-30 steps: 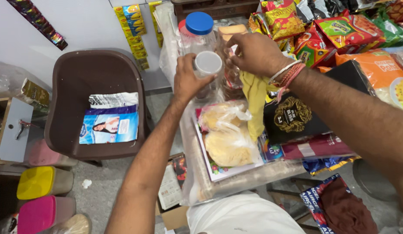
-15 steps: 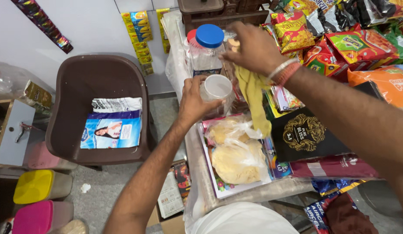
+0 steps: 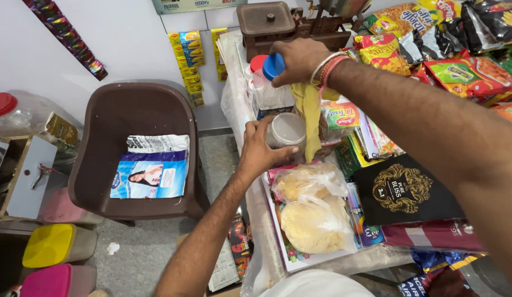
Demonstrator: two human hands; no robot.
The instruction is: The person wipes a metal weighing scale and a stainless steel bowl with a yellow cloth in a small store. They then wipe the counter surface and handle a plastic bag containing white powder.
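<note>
My left hand (image 3: 260,153) grips a small clear plastic jar (image 3: 286,132) above the counter's front edge. Just behind it stands a taller clear jar (image 3: 270,94). My right hand (image 3: 298,59) is closed on that jar's blue lid (image 3: 273,66), which sits tilted at the jar's mouth. A yellow cloth (image 3: 311,113) hangs down from under my right hand. A red-lidded jar (image 3: 257,62) stands right behind the tall one.
A bag of flat round wafers (image 3: 314,212) and a black box (image 3: 407,190) lie on the crowded counter. Snack packets (image 3: 451,71) fill the right. A brown lidded box (image 3: 265,23) stands behind. A brown chair (image 3: 129,110) holding a printed bag (image 3: 151,168) is at left, above coloured stools (image 3: 52,245).
My right hand has moved onto the blue lid and gripped it. My left hand has drawn the small jar back from the tall jar, toward me.
</note>
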